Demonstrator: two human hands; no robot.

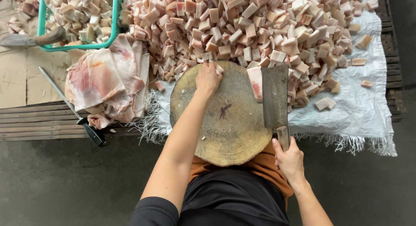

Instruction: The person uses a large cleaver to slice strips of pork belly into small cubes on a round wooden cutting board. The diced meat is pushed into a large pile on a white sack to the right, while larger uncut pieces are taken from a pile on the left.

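Green plastic basket [115, 22], upper left of frame, holds cubed pork fat with a knife laid across its rim. Slabs of raw pork skin [106, 78] lie below it. Left hand [208, 78], centre, fingers curled on cut pieces at the far edge of the round wooden chopping block [221, 126]. Right hand [289, 158], lower right, grip clamped on cleaver [274, 96], blade flat beside a pink-white pork strip [255, 82].

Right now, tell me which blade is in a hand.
The cleaver on the round chopping block, gripped by the right hand; the knife by the green basket lies untouched.
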